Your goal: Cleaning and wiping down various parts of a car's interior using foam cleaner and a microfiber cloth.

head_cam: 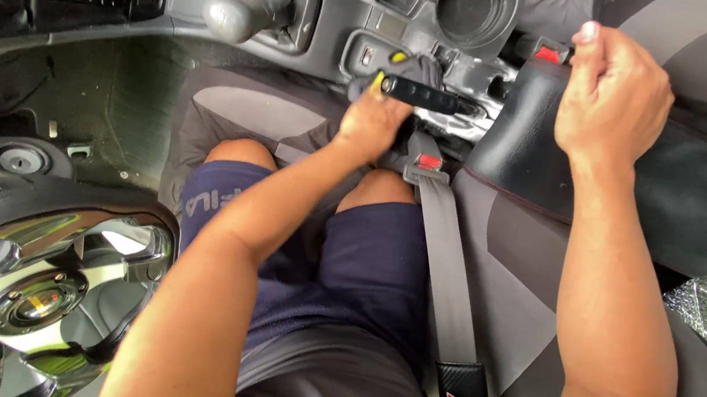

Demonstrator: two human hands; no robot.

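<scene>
The person sat in a car seat, head bent over the centre console, both arms reaching forward. The left hand (371, 121) was closed around the handle of a black tool with yellow trim (419, 93), its grip wrapped tight so the tool's shaft lay nearly level and pointed toward the base of the handbrake area (470, 105). Held low and close to the console, the tool sat where the trim is crowded, just beside the seat-belt buckle (425, 164) with its red release; I judged the low hold kept the tip steady in that narrow gap, though what the tip met was hidden behind the hand.

The right hand (613, 99) was raised above the black padded armrest (554, 150), fingers curled into a loose fist with the thumb up. It may have pinched something small, but the view did not show it, so I could not tell what its grip held. The armrest looked tipped up, which would have opened access beneath it.

The grey seat belt (451, 281) ran across the lap. The gear lever (237, 17) stood ahead, and the steering wheel (34, 277) at the left.
</scene>
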